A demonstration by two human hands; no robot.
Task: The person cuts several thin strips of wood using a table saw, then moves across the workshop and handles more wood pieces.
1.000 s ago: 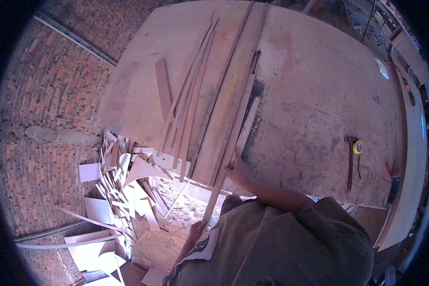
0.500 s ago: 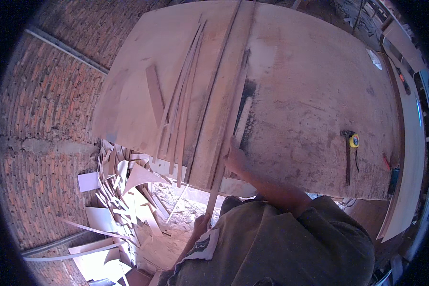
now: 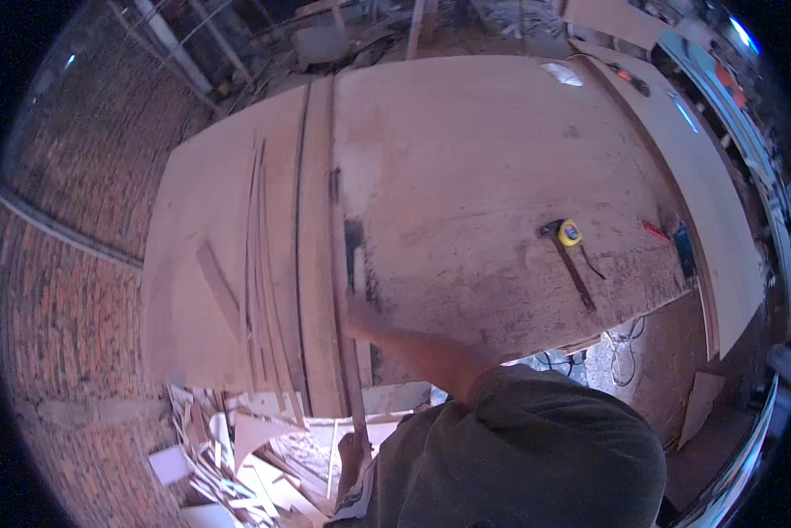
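Note:
A long narrow wooden strip (image 3: pixel 352 387) lies lengthwise along a fence-like board on the wooden table, its near end sticking out past the front edge. My left hand (image 3: pixel 351 451) is closed round that near end, below the table edge. Farther along, my right hand (image 3: pixel 358 317) grips the strip at the tabletop, its fingers partly hidden. Just beyond the right hand, a dark slot (image 3: pixel 354 234) with a pale piece beside it shows in the table surface. Left of the strip runs a wide long board (image 3: pixel 317 264).
Several thin strips (image 3: pixel 256 238) and a short flat piece (image 3: pixel 217 277) lie on the table's left part. A hammer (image 3: pixel 577 277) and a yellow tape measure (image 3: pixel 570 232) sit at right. Offcuts (image 3: pixel 228 466) pile below, by a brick wall (image 3: pixel 70 308). A long pale panel (image 3: pixel 712 202) stands right.
The view has swung to the right and up, so the table's far edge now shows. Both hands stay on the strip; any movement of it is hard to judge.

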